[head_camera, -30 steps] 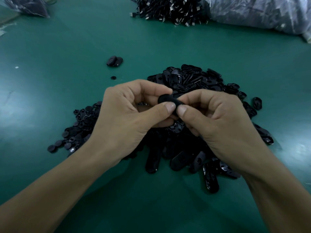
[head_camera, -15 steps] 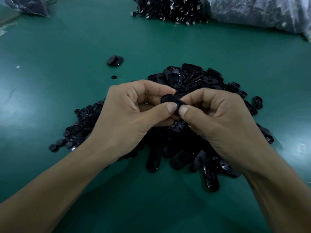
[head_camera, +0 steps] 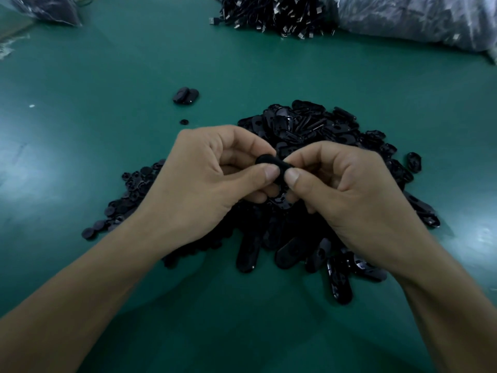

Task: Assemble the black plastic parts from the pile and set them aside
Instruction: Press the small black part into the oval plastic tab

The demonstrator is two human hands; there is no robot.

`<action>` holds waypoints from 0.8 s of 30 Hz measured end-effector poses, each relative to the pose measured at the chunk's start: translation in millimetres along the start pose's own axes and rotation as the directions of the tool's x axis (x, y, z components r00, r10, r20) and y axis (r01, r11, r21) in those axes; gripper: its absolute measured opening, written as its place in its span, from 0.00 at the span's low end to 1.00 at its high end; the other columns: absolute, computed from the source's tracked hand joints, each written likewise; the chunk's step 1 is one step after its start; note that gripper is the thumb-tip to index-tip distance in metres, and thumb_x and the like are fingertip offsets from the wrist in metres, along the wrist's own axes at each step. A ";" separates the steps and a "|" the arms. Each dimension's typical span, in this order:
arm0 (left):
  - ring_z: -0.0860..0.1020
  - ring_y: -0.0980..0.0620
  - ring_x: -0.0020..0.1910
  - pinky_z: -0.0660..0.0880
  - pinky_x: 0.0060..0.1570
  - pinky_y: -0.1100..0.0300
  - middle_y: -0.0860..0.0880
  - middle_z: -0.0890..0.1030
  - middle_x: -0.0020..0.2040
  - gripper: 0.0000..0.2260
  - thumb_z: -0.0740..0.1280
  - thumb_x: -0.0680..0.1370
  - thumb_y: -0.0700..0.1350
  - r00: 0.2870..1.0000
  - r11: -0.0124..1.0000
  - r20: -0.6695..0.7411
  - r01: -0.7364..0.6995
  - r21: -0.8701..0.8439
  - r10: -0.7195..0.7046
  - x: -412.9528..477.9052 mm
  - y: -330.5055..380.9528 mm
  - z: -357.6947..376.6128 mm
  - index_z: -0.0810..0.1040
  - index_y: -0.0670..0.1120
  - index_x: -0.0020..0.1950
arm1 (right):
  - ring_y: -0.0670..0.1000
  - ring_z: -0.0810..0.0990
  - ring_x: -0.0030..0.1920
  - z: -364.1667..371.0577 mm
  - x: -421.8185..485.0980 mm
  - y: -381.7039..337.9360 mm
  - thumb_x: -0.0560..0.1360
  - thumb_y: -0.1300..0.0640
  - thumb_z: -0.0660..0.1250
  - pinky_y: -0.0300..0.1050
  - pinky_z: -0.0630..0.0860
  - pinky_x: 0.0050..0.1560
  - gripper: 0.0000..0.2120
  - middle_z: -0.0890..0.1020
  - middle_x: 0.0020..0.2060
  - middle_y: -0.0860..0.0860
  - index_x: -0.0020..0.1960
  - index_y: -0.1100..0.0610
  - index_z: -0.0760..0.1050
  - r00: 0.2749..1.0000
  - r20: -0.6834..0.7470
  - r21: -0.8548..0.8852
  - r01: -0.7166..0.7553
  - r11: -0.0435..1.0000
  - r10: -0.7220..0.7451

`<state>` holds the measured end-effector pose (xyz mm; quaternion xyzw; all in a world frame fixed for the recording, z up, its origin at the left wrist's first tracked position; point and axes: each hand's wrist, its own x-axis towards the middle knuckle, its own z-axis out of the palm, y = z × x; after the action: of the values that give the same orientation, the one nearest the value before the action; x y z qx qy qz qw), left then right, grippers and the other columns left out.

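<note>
A pile of black plastic parts (head_camera: 317, 130) lies on the green table, oval shells at the centre and right, small round pieces (head_camera: 126, 205) at the left. Above the pile, my left hand (head_camera: 199, 181) and my right hand (head_camera: 347, 189) both pinch one black oval part (head_camera: 271, 160) between thumbs and curled fingers. Most of that part is hidden by my fingers. Two dark parts (head_camera: 185, 95) lie apart, beyond the pile to the left, with a single tiny round piece (head_camera: 184, 121) near them.
A heap of black cables with metal plugs (head_camera: 271, 14) lies at the far edge, next to a grey plastic bag (head_camera: 419, 20) at the far right. Another bag of dark parts (head_camera: 45, 9) sits at the far left. Bare green table (head_camera: 80, 103) surrounds the pile.
Both hands keep pinching the same part above the pile, with only slight shifts of the fingers. Nothing else has moved.
</note>
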<state>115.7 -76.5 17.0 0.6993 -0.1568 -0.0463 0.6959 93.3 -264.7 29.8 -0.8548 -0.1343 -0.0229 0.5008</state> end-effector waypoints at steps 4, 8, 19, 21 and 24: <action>0.86 0.48 0.36 0.81 0.36 0.63 0.45 0.86 0.38 0.08 0.74 0.68 0.45 1.000 0.998 -0.001 0.029 -0.064 -0.029 -0.1 0.2 2.1 0.81 0.46 0.46 | 0.43 0.80 0.32 -1.4 1.5 -0.6 0.78 0.59 0.70 0.35 0.76 0.33 0.06 0.84 0.35 0.48 0.46 0.49 0.81 1.000 0.012 0.098 -0.016 0.995 0.015; 0.86 0.48 0.36 0.81 0.36 0.63 0.44 0.86 0.37 0.08 0.74 0.68 0.45 0.999 0.995 -0.003 0.035 -0.093 -0.036 0.1 0.7 2.9 0.81 0.46 0.45 | 0.43 0.80 0.32 -2.5 1.2 -1.6 0.78 0.61 0.70 0.34 0.76 0.33 0.06 0.84 0.33 0.50 0.46 0.51 0.82 1.000 0.026 0.165 -0.019 0.986 0.015; 0.86 0.48 0.36 0.81 0.37 0.62 0.44 0.86 0.38 0.06 0.75 0.68 0.45 0.999 0.995 0.008 0.040 -0.096 -0.039 -0.3 -1.3 2.0 0.82 0.49 0.43 | 0.40 0.80 0.30 0.4 1.4 -4.0 0.76 0.62 0.70 0.32 0.75 0.32 0.06 0.84 0.31 0.48 0.44 0.52 0.82 0.998 0.001 0.172 -0.061 0.983 0.061; 0.86 0.47 0.37 0.81 0.37 0.62 0.44 0.86 0.38 0.05 0.75 0.69 0.45 0.999 0.995 0.012 0.038 -0.090 -0.037 -0.3 -2.0 1.7 0.83 0.50 0.43 | 0.41 0.80 0.30 0.7 1.5 -3.9 0.76 0.62 0.70 0.32 0.75 0.32 0.06 0.83 0.31 0.47 0.43 0.52 0.82 0.998 -0.001 0.168 -0.063 0.984 0.064; 0.86 0.48 0.37 0.82 0.37 0.62 0.44 0.86 0.38 0.06 0.74 0.68 0.45 0.999 0.997 0.013 0.039 -0.066 -0.038 -0.6 -2.4 2.2 0.82 0.48 0.44 | 0.41 0.79 0.29 0.2 1.6 -3.5 0.76 0.62 0.70 0.32 0.74 0.32 0.06 0.83 0.30 0.48 0.43 0.52 0.82 0.997 0.004 0.164 -0.071 0.984 0.071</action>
<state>115.0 -78.5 14.4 0.6783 -0.1456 -0.0690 0.7169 93.9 -262.6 32.9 -0.8149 -0.1046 0.0054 0.5700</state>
